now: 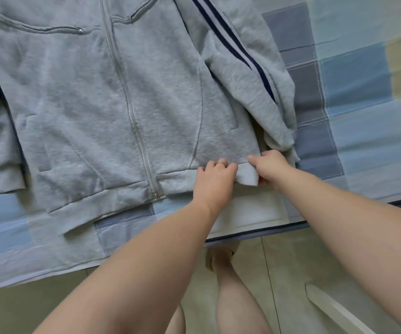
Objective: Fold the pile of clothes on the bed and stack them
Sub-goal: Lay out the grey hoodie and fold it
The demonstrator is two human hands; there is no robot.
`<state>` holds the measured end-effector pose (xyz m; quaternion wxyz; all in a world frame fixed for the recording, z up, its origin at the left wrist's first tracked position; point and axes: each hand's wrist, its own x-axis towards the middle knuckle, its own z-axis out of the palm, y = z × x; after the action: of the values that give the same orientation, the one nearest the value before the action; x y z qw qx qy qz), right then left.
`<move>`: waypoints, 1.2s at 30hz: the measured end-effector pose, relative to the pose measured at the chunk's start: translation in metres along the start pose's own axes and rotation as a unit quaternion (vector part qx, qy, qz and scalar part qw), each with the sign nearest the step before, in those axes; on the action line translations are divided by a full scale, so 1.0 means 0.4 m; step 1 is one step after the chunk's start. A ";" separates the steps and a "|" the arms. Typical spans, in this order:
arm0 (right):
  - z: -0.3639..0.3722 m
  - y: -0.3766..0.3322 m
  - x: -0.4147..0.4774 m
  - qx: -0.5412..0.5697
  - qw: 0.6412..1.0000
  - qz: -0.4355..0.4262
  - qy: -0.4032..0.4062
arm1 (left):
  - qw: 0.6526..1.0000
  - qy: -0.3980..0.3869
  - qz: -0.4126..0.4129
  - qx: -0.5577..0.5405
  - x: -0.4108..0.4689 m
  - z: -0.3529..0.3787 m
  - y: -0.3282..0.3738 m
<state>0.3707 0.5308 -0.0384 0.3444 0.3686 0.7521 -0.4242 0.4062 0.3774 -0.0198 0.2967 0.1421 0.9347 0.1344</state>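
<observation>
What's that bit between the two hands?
In the head view, the corner of the grey jacket's hem sits between the left hand and right hand; both grip it.

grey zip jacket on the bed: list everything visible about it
The grey jacket looks like fleecy sweatshirt knit. It lies front-up, spread on the patchwork bed cover. Its front zipper is closed, and its ribbed hem lies toward the person, near the bed's edge. The navy-striped sleeve lies rumpled beside the body. The left hand and right hand both pinch the hem's right corner.
</observation>
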 end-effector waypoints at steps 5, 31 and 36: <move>-0.010 0.014 -0.002 -0.073 0.997 -0.034 0.001 | 0.999 0.002 0.032 -0.012 -0.016 0.007 -0.026; -0.242 -0.134 -0.173 -0.166 0.976 -0.044 0.138 | 0.978 -0.157 -0.062 -0.121 -0.148 -0.323 -0.079; -0.291 -0.148 -0.018 -0.123 0.989 -0.062 0.054 | 0.976 -0.065 -0.097 -0.185 -0.003 -0.308 0.013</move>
<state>0.3004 0.6110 0.0373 0.3190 0.2984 0.8374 -0.3286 0.3351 0.3611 0.0798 0.3893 0.0020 0.8819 0.2658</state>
